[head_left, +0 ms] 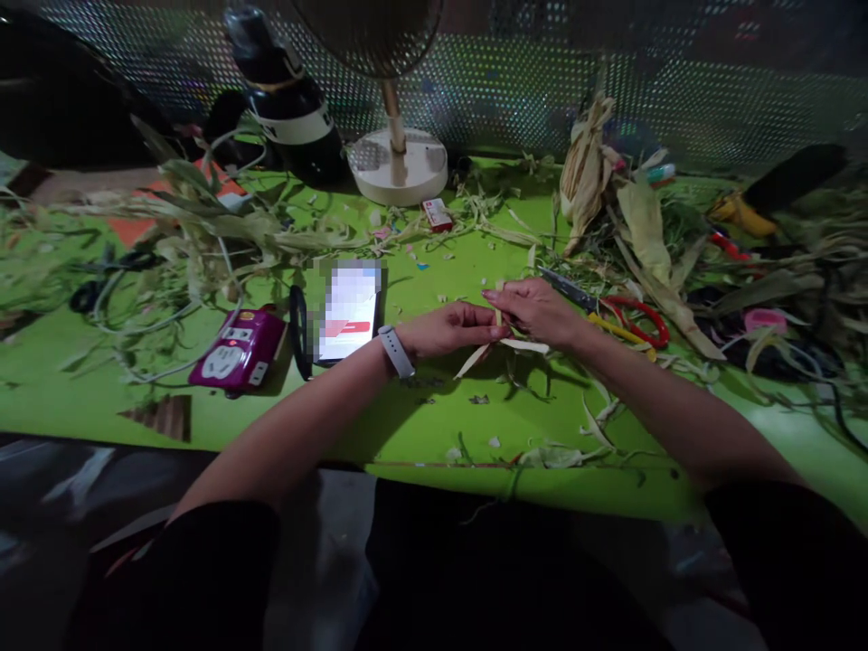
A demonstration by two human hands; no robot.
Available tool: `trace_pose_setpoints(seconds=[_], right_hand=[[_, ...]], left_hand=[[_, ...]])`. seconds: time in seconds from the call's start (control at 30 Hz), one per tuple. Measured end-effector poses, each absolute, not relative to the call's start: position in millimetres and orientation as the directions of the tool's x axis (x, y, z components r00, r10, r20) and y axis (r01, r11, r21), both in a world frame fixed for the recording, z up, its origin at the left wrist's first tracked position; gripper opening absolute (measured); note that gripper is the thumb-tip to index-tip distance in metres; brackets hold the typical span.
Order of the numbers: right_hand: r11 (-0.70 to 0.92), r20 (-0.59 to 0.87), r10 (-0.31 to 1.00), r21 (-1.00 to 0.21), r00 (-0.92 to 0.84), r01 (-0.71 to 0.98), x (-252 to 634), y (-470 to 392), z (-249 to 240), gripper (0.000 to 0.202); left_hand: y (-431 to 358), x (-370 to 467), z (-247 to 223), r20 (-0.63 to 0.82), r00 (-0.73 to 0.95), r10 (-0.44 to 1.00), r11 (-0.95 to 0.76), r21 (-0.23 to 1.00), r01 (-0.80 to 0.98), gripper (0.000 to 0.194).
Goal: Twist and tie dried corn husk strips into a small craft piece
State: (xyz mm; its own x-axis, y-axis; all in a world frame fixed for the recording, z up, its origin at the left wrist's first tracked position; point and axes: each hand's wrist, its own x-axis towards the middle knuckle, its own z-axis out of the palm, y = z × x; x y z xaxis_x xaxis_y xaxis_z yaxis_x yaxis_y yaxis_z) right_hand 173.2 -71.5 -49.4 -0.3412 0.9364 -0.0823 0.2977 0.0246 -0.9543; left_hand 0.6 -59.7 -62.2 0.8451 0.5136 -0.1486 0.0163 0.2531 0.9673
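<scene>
Pale strips of dried husk (527, 346) stick out from between my two hands, over the green table (420, 420). My left hand (456, 327), with a grey band at its wrist, pinches the strips from the left. From the right, my right hand (533, 307) closes on the upper end of the same strips, its fingertips near those of my left hand. Just beyond my right hand lie scissors (634, 318) with red and yellow handles. A lit phone (349, 312) rests left of my left hand.
A purple power socket (239, 351) with a cable sits at the left. Behind stand a dark bottle (295, 122) and a fan base (399, 167), with a small red-white box (438, 215) in front. Husk bundles (587, 172) and scraps cover the right side.
</scene>
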Motion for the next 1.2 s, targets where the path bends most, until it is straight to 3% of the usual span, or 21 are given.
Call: trace_pose_setpoints(seconds=[0.13, 0.27, 0.4, 0.6, 0.9, 1.0, 1.2], right_hand=[[0.022, -0.083, 0.954, -0.939, -0.289, 0.343, 190.2, -67.6, -34.1, 0.054], [0.025, -0.143, 0.919, -0.910, -0.367, 0.415, 198.3, -67.6, -23.4, 0.048], [0.059, -0.118, 0.923, -0.898, -0.367, 0.437, 190.0, -69.1, -29.2, 0.034], [0.060, -0.033, 0.968, -0.931, -0.249, 0.359, 183.3, -69.8, -37.9, 0.034], [-0.070, -0.143, 0.953, -0.962, -0.266, 0.265, 186.5, -68.9, -35.7, 0.048], [-0.058, -0.163, 0.922, -0.955, -0.353, 0.290, 184.3, -68.3, -38.5, 0.041], [0.083, -0.067, 0.919, -0.931, -0.390, 0.355, 180.8, -68.0, -52.0, 0.024]], left_hand=[[-55.5, 3.2, -71.1, -0.093, 0.677, 0.730, 0.287, 0.941, -0.181, 0.028], [-50.9, 4.8, -77.0, -0.063, 0.500, 0.864, 0.229, 0.933, -0.279, 0.024], [-52.8, 5.7, -76.9, -0.001, 0.466, 0.885, 0.097, 0.978, -0.182, 0.032], [-51.5, 4.7, -75.3, 0.109, 0.438, 0.892, -0.061, 0.991, -0.120, 0.037], [-49.3, 6.1, -82.3, 0.086, 0.380, 0.921, 0.051, 0.940, -0.338, 0.033], [-48.8, 5.4, -81.7, 0.091, 0.323, 0.942, 0.026, 0.940, -0.340, 0.031], [-50.8, 7.3, -80.0, 0.062, 0.263, 0.963, 0.013, 0.961, -0.275, 0.026]])
